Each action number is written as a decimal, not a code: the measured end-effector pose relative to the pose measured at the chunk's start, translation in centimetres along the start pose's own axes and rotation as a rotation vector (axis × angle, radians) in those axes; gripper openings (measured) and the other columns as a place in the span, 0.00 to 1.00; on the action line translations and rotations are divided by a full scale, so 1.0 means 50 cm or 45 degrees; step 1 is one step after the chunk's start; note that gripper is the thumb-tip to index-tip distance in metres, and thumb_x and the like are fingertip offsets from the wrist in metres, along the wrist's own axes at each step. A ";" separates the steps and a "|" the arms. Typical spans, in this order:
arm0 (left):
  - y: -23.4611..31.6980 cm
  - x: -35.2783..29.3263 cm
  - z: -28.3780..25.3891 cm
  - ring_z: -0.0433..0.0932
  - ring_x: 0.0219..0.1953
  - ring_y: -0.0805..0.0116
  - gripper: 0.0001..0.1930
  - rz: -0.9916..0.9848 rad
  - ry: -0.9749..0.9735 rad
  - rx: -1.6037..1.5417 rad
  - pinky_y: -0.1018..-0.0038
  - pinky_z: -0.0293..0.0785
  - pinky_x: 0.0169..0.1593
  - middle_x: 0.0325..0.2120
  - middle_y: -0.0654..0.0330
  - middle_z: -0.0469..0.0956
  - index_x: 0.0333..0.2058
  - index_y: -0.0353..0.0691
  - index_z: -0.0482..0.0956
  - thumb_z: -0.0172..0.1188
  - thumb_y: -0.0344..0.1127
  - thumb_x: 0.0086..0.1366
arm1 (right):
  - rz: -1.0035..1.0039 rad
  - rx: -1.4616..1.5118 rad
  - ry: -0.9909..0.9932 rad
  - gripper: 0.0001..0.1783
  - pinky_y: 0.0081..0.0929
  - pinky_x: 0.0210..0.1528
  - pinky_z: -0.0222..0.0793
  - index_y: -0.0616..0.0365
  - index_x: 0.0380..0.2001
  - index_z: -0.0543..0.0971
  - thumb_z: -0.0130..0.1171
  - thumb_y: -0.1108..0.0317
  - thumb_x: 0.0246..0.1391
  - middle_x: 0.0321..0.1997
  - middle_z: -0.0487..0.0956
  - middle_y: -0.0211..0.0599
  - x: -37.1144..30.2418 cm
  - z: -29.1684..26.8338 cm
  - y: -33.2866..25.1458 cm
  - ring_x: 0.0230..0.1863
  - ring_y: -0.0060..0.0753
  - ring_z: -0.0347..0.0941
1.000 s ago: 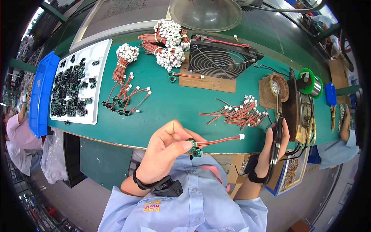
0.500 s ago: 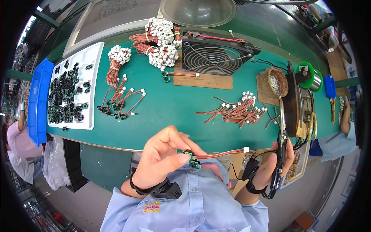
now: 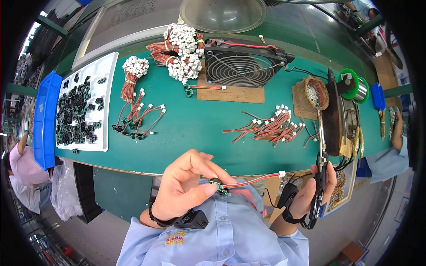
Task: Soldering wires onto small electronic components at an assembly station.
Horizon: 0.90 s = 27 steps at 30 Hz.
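Between thumb and fingers, my left hand pinches a small green circuit board just off the bench's front edge. From the board a red, white and dark wire lead runs right to a white plug. My right hand is wrapped around the black handle of a soldering iron, held upright. Its metal shaft reaches up to a round brown tip-cleaning pot with silvery bits in it; whether the tip touches the contents I cannot tell. Loose wire leads lie on the bench between the hands.
A black fan stands at the back middle, beside bundled leads. At left are a white tray of small dark parts, a blue bin and several wired boards. A solder spool stands at far right.
The circuit board has turned and tilted slightly in my left fingers. My right hand keeps the iron at the pot. The view has shifted a little.
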<state>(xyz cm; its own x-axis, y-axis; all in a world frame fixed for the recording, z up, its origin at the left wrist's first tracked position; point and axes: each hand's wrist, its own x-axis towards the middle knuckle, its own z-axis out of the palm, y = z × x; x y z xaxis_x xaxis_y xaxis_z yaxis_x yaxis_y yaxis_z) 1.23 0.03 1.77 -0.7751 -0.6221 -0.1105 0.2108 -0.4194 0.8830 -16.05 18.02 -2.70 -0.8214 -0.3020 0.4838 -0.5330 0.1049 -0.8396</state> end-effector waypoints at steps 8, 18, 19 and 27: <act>-0.004 0.000 0.002 0.76 0.32 0.67 0.09 -0.038 0.037 0.015 0.64 0.53 0.55 0.28 0.50 0.78 0.31 0.41 0.66 0.58 0.30 0.53 | -0.035 0.078 -0.025 0.30 0.27 0.45 0.62 0.68 0.48 0.66 0.54 0.57 0.47 0.46 0.71 0.45 -0.006 -0.012 0.000 0.39 0.31 0.70; -0.009 0.007 -0.004 0.73 0.34 0.72 0.06 -0.045 0.017 0.365 0.77 0.66 0.42 0.34 0.49 0.77 0.33 0.34 0.67 0.52 0.21 0.56 | -0.458 0.366 -0.896 0.25 0.31 0.37 0.53 0.52 0.37 0.75 0.66 0.53 0.33 0.19 0.74 0.27 0.027 -0.026 -0.049 0.18 0.24 0.68; -0.009 0.007 -0.004 0.73 0.34 0.74 0.06 -0.038 0.010 0.406 0.78 0.66 0.41 0.34 0.50 0.77 0.33 0.34 0.68 0.52 0.21 0.56 | -0.459 0.364 -0.901 0.25 0.31 0.37 0.53 0.52 0.37 0.75 0.66 0.53 0.33 0.19 0.74 0.27 0.025 -0.023 -0.052 0.18 0.24 0.68; -0.007 0.003 -0.004 0.69 0.32 0.78 0.06 -0.029 0.006 0.491 0.79 0.65 0.40 0.34 0.53 0.78 0.33 0.32 0.69 0.54 0.21 0.55 | -0.417 0.315 -0.897 0.23 0.29 0.35 0.53 0.52 0.30 0.78 0.68 0.53 0.28 0.17 0.73 0.26 0.016 -0.018 -0.057 0.16 0.24 0.68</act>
<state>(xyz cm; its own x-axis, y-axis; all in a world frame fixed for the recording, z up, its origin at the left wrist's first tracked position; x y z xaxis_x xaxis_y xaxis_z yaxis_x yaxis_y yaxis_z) 1.16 -0.03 1.35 -0.7740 -0.6189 -0.1336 -0.0469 -0.1543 0.9869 -15.37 18.32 0.30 -0.2678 -0.8147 0.5143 -0.5963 -0.2791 -0.7527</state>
